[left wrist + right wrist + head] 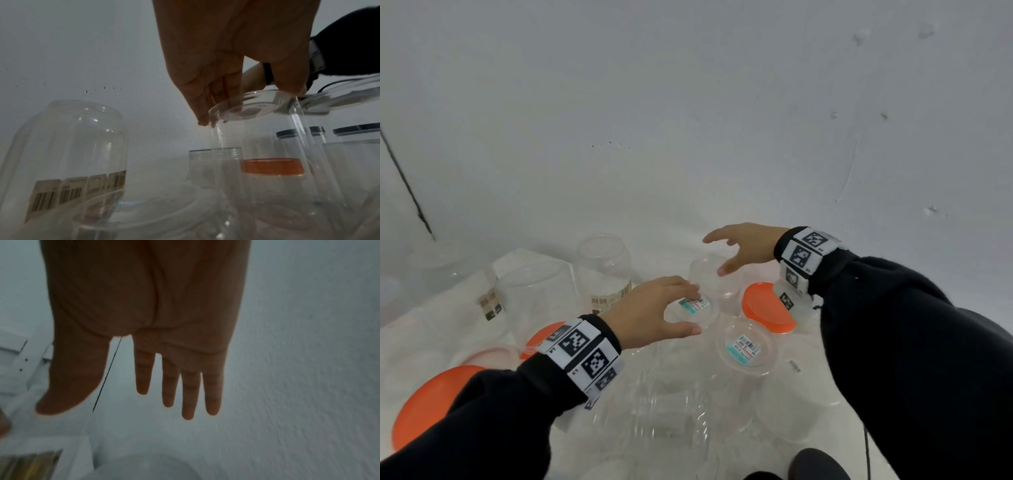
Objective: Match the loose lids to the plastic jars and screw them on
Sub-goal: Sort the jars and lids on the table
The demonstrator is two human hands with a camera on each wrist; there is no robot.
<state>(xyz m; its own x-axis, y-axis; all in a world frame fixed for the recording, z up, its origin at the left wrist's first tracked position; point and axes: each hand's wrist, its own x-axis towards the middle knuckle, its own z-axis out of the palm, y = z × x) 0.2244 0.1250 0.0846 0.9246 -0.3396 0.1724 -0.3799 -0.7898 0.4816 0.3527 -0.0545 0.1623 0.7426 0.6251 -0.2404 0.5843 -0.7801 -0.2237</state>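
My left hand (693,312) pinches the rim of a clear round lid (703,317) with a price sticker, fingers on its far side and thumb on the near side. In the left wrist view the lid (246,112) sits tilted on top of a tall clear jar (267,162). My right hand (714,255) hovers open just behind it, over another clear jar (717,284), holding nothing. The right wrist view shows its fingers (168,386) straight and spread in front of the white wall.
Clear jars crowd the white surface: an open one with a beige barcode label (604,270), one lying down (654,411), and a second stickered clear lid (744,347). Orange lids (767,308) (431,404) lie right and lower left. Black-lidded jars (287,134) stand behind.
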